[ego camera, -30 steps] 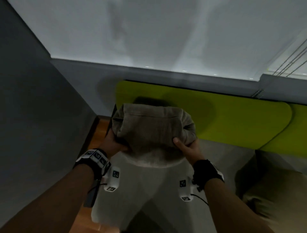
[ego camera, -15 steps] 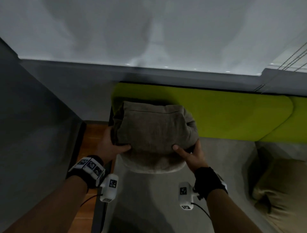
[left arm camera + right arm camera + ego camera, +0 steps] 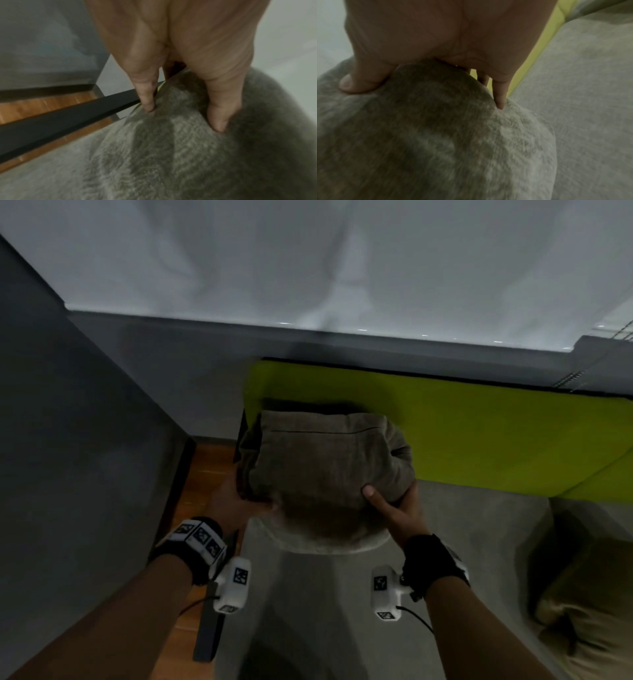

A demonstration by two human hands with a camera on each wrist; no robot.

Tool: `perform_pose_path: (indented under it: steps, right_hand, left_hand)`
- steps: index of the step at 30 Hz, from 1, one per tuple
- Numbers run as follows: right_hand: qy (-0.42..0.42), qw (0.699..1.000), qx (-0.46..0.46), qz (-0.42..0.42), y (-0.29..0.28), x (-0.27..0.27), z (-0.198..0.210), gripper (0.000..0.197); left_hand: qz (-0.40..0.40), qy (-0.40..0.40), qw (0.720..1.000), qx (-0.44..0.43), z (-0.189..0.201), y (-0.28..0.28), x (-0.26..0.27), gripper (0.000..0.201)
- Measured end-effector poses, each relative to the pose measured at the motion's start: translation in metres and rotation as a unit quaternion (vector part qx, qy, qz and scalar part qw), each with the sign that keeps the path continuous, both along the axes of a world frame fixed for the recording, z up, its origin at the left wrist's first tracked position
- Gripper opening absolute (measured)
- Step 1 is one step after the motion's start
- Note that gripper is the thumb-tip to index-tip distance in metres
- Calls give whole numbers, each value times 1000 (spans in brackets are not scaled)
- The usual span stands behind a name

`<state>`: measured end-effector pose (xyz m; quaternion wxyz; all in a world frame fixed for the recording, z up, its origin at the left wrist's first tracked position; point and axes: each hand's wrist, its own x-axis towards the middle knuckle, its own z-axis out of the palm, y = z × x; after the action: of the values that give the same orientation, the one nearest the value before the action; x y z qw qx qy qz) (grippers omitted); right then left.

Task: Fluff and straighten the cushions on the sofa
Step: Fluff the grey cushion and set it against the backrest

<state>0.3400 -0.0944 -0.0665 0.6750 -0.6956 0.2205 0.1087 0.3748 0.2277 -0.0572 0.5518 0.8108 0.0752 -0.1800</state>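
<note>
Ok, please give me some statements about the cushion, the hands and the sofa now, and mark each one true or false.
1. Both hands hold the brown cushion. True: left hand, right hand.
2. The sofa back is red. False: it is yellow-green.
3. The right thumb presses the cushion's front. True.
4. The cushion lies on the wooden floor. False: it is over the grey seat.

No readable text, labels or numbers anywhere.
</note>
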Motion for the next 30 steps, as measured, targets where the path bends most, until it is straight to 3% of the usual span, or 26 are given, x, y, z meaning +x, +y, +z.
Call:
perform_pose_path:
  steps: [2, 4, 7, 12, 16, 18, 19, 20, 23, 24, 26, 28, 30]
  right_hand:
    - [-4, 1000, 6, 7, -12, 1, 6, 106]
    - [-7, 1000, 13, 5, -25, 1, 11, 111]
    - [-5, 999, 27, 25, -26, -6, 9, 92]
    - [10, 997, 3, 75, -6, 3, -1, 74]
    - [27, 996, -16, 85, -23, 6, 8, 108]
    - [56, 993, -71, 79, -40, 4, 15, 126]
    - [51, 990, -114, 65, -46, 4, 20, 124]
    - [27, 985, -160, 49, -51, 5, 27, 113]
    - [-74, 958, -276, 11, -49, 17, 53, 46]
    - [-90, 948, -304, 19, -43, 25, 60, 31]
    - [-94, 935, -335, 69, -31, 44, 64, 21]
    - [-41, 913, -375, 157, -20, 62, 60, 25]
    - [44, 876, -424, 227, -15, 73, 53, 32]
  left_hand:
    - [1, -8, 1000, -9, 11, -10, -2, 87]
    - [24, -14, 999, -21, 20, -16, -6, 92]
    - [94, 8, 995, -39, 29, -23, -18, 87]
    - [122, 38, 989, -71, 29, -19, -21, 72]
    - [68, 56, 996, -25, 37, -11, -15, 82]
    - [61, 50, 995, -55, 40, -4, -9, 75]
    - [75, 32, 994, -77, 40, 0, -6, 69]
    - [105, 11, 991, -85, 40, 6, -4, 61]
    - [180, -89, 980, -20, 44, 22, 7, 26]
    - [163, -123, 979, 27, 48, 24, 15, 19]
    - [68, -152, 978, 122, 52, 24, 35, 16]
    - [-76, -138, 964, 216, 47, 22, 54, 16]
    - [-182, -94, 928, 311, 41, 20, 65, 16]
